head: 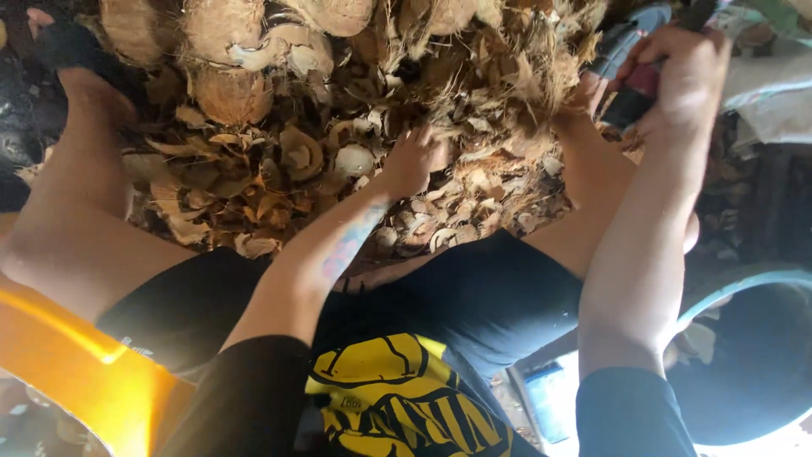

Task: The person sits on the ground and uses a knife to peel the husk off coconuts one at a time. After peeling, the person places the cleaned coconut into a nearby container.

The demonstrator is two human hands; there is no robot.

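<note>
At the bottom of frame: black shirt with yellow print [397, 398], black shorts [474, 296], and an orange plastic seat edge [76, 364] at left. Person sits with knees apart over the work.

Left hand [414, 161] reaches down into the pile of coconut husk scraps [279, 169], fingers curled into the fibres. Looks like it's grabbing or steadying something, but I can't tell what, if anything, it holds. Right hand [681, 80] is raised and fisted around a dark tool handle with red on it [634, 85]; blade end is blurred or hidden.

Judgement: keep the left fingers well clear of the tool's path, and pin the piece firmly before striking.

Further out: whole husked coconuts [228, 51] lie on top of the pile. Ground is buried in husk. Blue-rimmed tub [744, 288] sits at right, cloth or sacking [774, 93] beyond it. Dim light.
</note>
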